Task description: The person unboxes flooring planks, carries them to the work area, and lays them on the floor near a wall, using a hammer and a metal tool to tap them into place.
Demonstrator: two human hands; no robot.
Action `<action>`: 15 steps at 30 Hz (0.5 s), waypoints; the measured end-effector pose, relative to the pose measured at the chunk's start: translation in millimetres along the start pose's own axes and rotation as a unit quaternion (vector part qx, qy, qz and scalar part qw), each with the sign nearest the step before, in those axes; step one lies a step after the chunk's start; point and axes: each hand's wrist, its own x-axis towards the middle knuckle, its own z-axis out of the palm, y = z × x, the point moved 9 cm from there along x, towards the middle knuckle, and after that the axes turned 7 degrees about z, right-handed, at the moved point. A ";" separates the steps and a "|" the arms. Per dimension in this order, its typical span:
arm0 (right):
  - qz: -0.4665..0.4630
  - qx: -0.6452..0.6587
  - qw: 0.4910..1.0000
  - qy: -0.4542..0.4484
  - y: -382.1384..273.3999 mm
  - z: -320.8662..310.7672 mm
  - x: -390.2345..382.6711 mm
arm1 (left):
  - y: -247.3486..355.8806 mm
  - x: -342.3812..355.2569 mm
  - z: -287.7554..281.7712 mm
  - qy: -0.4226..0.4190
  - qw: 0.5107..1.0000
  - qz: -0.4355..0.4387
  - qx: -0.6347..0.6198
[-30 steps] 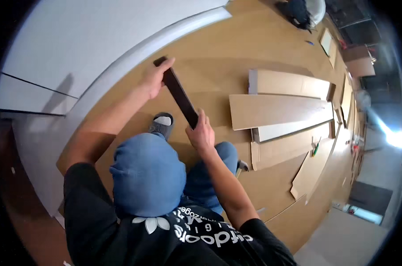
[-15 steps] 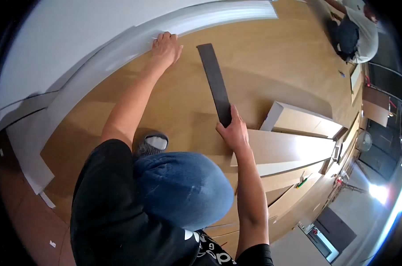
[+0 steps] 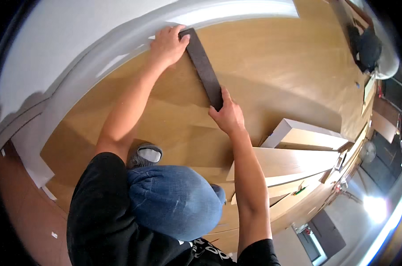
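Note:
A long, flat, dark grey-brown strip (image 3: pixel 202 66) slants across the middle of the view, above the tan floor covering. Its near end is gripped by my right hand (image 3: pixel 229 114), thumb on one edge and fingers on the other. At the far end my left hand (image 3: pixel 167 45) has its thumb on the strip's corner and its fingers around the tip. The fingertips of that hand lie beside a glossy white band (image 3: pixel 117 62) that runs along the foot of the pale wall. What part of the strip touches the band is hidden by my left hand.
Pale boards (image 3: pixel 289 162) and a long open box (image 3: pixel 312 134) lie to my right. A co-worker (image 3: pixel 370 51) crouches at the far right. Behind the boards stand a fan (image 3: pixel 368 151) and a bright lamp (image 3: pixel 375 208). My shoe (image 3: pixel 148 154) rests on the tan covering (image 3: pixel 272 57).
My right hand has brought the strip leftward and away from me, toward the white band. My left hand, earlier apart from it, now holds its far end.

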 end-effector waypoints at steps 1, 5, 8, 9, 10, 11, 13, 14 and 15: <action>-0.003 -0.011 1.000 0.005 -2.6 -0.3 -2.2 | 1.0 4.6 -6.6 -0.003 1.000 0.006 0.002; -0.101 -0.040 0.985 0.131 -10.2 -0.4 -11.9 | 2.9 5.9 1.8 -0.052 0.998 -0.006 0.023; -0.045 -0.017 0.988 0.148 3.0 7.3 -17.4 | 1.8 11.9 10.4 -0.056 0.998 -0.001 0.026; -0.035 -0.017 0.988 0.151 12.1 5.8 -26.7 | 3.4 16.0 16.5 -0.078 0.997 0.003 0.024; -0.053 0.003 0.981 0.185 16.1 -0.2 -46.2 | 2.9 16.2 20.6 -0.076 0.997 0.014 0.032; -0.070 0.021 0.973 0.220 21.3 -6.4 -68.9 | 4.9 17.4 24.3 -0.072 0.996 0.026 0.040; -0.042 0.093 0.957 0.272 51.5 -11.3 -138.8 | 6.0 9.8 23.3 -0.064 0.996 0.033 0.046; 0.010 0.173 0.943 0.286 84.4 -5.6 -176.5 | 11.3 9.2 26.9 -0.070 0.996 0.040 0.039; -0.005 0.149 0.929 0.338 100.4 -4.9 -217.5 | 6.4 9.2 15.2 -0.066 0.996 0.040 0.046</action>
